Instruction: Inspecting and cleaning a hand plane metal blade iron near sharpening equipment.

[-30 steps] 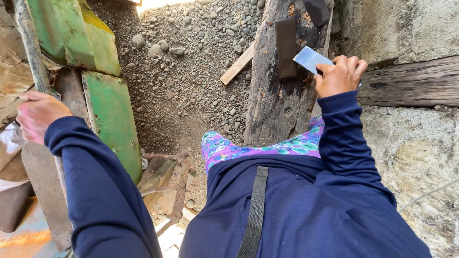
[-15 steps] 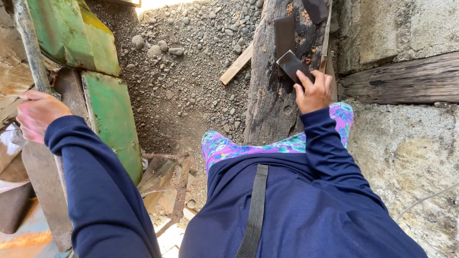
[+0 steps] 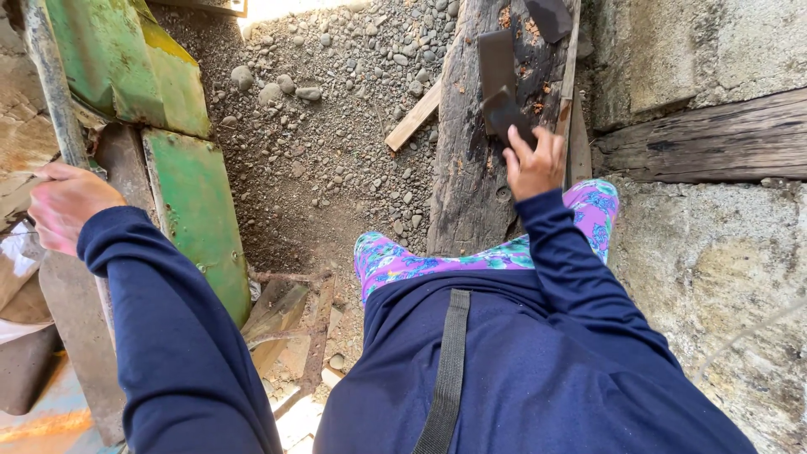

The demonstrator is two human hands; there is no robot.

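Two hands are busy, far apart from each other. Over on the right, a dark flat rectangular block (image 3: 507, 115) sits on top of a weathered wooden log (image 3: 471, 168), tilted a little, and the person's right hand (image 3: 535, 164) is on its lower end, fingers (image 3: 514, 145) curled up over the near edge and closed around it. Just beyond it on the same log lies a second dark flat slab (image 3: 496, 60), touching or nearly touching the held block; I cannot tell which. A third dark piece (image 3: 551, 17) lies further up at the top of the log.

The left hand (image 3: 65, 204) is well away at the far left, closed in a loose fist around a rusty metal pipe (image 3: 50, 84) that runs upward beside a green-painted metal panel (image 3: 181, 202).

Between the two hands the ground is gravel (image 3: 336, 126) with a short pale wooden offcut (image 3: 414, 118) leaning against the log. A rough concrete wall (image 3: 714, 252) with a timber beam (image 3: 714, 139) set in it stands just right of the log.
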